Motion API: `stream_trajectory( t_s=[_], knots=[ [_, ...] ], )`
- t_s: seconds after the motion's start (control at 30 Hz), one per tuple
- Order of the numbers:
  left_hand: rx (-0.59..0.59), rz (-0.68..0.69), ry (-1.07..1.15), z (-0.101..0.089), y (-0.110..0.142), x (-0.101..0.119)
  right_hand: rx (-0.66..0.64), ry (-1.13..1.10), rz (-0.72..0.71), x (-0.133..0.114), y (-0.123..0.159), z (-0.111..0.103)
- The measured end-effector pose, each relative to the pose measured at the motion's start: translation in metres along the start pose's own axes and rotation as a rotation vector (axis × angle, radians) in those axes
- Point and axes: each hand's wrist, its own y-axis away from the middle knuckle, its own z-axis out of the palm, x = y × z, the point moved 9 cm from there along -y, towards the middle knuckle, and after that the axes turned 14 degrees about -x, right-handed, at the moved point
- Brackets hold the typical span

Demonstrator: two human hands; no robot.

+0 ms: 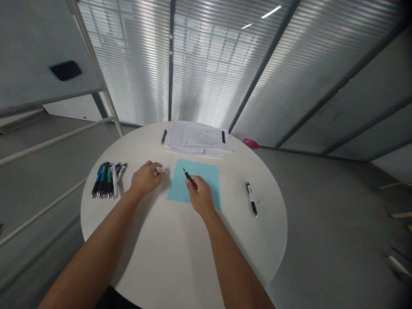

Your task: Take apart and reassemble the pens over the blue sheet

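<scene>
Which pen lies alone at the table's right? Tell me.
The white, black-ended pen, right of the blue sheet; others: a bunch at left, one by the papers, one in the right hand.

The right hand (pixel 201 196) conceals the lower barrel of the black pen (pixel 188 177). The small white-and-metal item (pixel 160 171) at the left hand (pixel 146 178) is too small to identify. Printing on the stacked papers (pixel 198 137) is illegible.

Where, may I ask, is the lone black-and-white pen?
In the head view, the lone pen lies right of the blue sheet, near the round white table's right edge.
</scene>
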Motion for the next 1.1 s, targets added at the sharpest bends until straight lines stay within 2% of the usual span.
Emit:
stream_trajectory(
  t_s=[0.2,0.4,0.57,0.7,0.9,1.1],
  knots=[
    [-0.018,0.032,-0.061,0.007,-0.002,0.009,-0.006,0.079,-0.031,-0.006,-0.002,-0.001],
    [-0.107,0.055,-0.066,0.018,-0.009,0.014,-0.006,0.128,-0.031,-0.004,-0.002,0.005],
    [-0.075,0.089,-0.056,0.02,-0.011,0.015,-0.012,0.154,-0.03,-0.003,-0.004,0.007],
    [-0.004,0.069,0.05,0.018,-0.013,0.015,-0.021,0.141,-0.027,0.0,-0.006,0.006],
    [0.129,0.157,0.267,0.013,-0.009,0.028,0.002,0.094,-0.008,0.006,-0.006,0.003],
    [0.1,0.24,0.443,0.02,-0.004,0.039,-0.013,0.049,-0.029,0.003,-0.003,0.008]
  ],
)
